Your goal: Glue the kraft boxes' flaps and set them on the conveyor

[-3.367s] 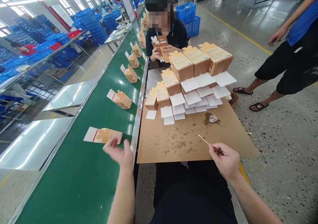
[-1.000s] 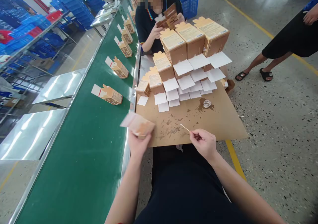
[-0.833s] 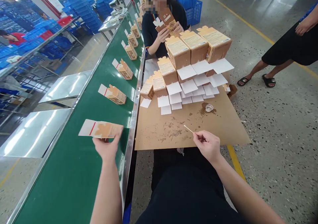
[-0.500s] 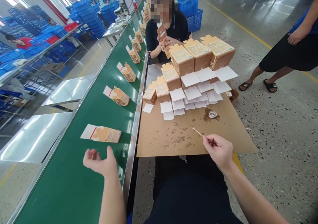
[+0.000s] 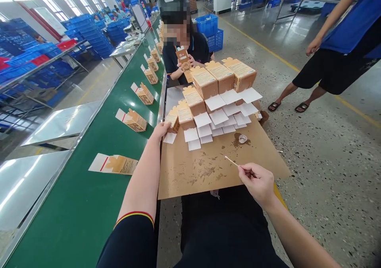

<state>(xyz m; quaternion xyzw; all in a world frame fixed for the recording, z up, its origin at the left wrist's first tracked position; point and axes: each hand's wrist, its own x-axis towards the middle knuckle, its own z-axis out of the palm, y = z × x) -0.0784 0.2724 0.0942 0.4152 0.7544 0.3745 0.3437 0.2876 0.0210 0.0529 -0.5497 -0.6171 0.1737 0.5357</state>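
My left hand [image 5: 162, 129] reaches to the near left end of the stack. Its fingers close on a small cardboard box [image 5: 173, 118] there, whose white flap hangs toward me; some fingers are hidden behind the box. Between the thumb and fingers of my right hand [image 5: 257, 179] is a cotton swab [image 5: 231, 160], its tip pointing up and left over a brown cardboard sheet [image 5: 178, 180]. Beyond the swab, a small clear dish [image 5: 243, 139] sits in a dark wet patch. Several more boxes [image 5: 218, 75] are stacked with their white flaps facing me.
A green conveyor belt [image 5: 89, 220] runs along my left, carrying a row of open boxes [image 5: 135, 120]. Across the sheet a co-worker [image 5: 198, 48] holds a brown box. Another person stands on the right. Blue crates [image 5: 206, 25] stand behind.
My left hand has moved from above the belt, forward and right, to the end box of the stack. My right hand still holds the swab. The view has shifted slightly.
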